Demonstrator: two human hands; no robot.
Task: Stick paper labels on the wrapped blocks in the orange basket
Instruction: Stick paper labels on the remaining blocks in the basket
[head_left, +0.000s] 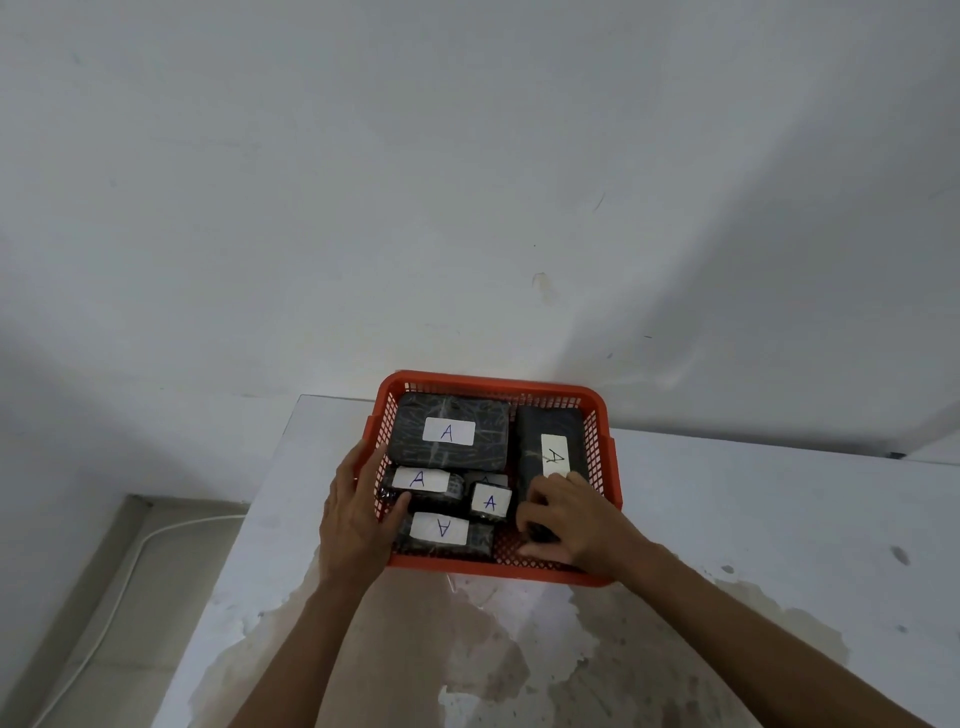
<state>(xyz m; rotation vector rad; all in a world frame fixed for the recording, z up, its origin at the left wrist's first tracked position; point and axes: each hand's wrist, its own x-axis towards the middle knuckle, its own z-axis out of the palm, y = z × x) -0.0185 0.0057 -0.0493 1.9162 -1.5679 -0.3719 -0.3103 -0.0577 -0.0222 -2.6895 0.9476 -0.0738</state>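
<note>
Five dark wrapped blocks (449, 436) w/ white "A" labels fill the orange mesh plastic basket (602, 441). Your left hand (358, 506), open, steadies its left wall; right hand (569, 522) curls on the right block's near end, prob. pressing.

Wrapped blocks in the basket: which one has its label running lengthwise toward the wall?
The tall block along the basket's right side. Its label is turned sideways; the other four labels lie crosswise. The right hand covers its near end.
</note>
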